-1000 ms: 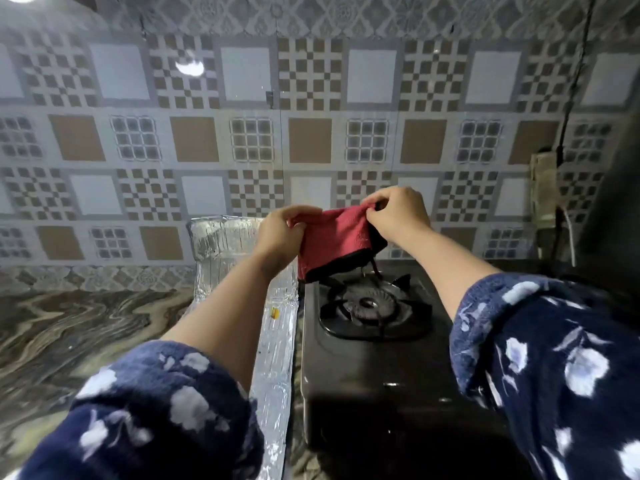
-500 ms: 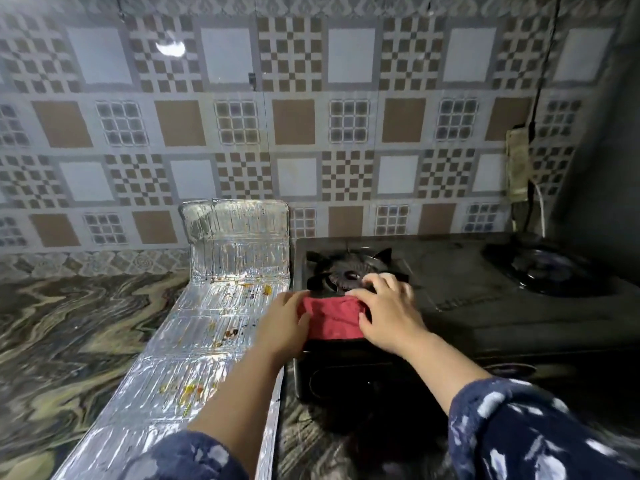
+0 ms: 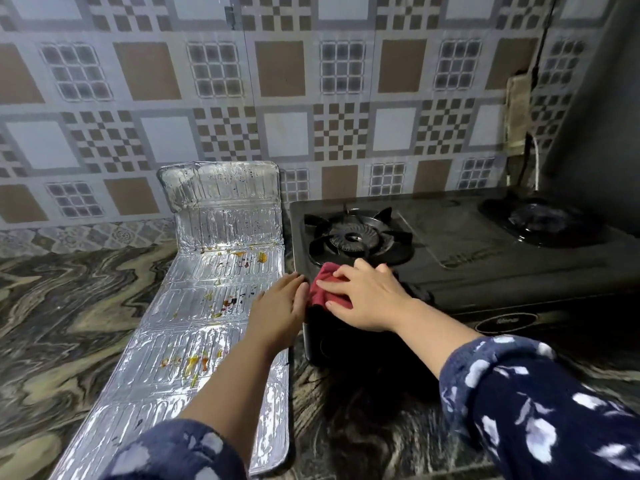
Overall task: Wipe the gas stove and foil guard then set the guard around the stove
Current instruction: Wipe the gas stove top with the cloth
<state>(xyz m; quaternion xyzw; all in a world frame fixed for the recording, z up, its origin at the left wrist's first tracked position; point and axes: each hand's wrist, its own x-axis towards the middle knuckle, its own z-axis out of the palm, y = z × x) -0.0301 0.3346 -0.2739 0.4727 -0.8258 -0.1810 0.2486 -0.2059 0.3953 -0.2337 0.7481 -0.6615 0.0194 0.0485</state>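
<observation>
A black two-burner gas stove (image 3: pixel 485 271) stands on the marble counter against the tiled wall. Its left burner (image 3: pixel 356 237) is just beyond my hands. My right hand (image 3: pixel 367 299) lies flat on a red cloth (image 3: pixel 320 289), pressing it on the stove's front left corner. Beside it, my left hand (image 3: pixel 280 310) rests with fingers together against the stove's left edge, holding nothing. The silver foil guard (image 3: pixel 207 306) lies flat on the counter left of the stove, its far panel bent up against the wall. Yellow and orange food stains spot it.
The marble counter (image 3: pixel 69 323) stretches left of the foil. A patterned tile wall (image 3: pixel 311 98) runs behind. A socket with a cable (image 3: pixel 519 116) hangs on the wall at the right, above the stove's right burner (image 3: pixel 543 220).
The cloth came down from in front of the wall, where both hands held it spread, onto the stove's front left corner. My left hand has let go of it.
</observation>
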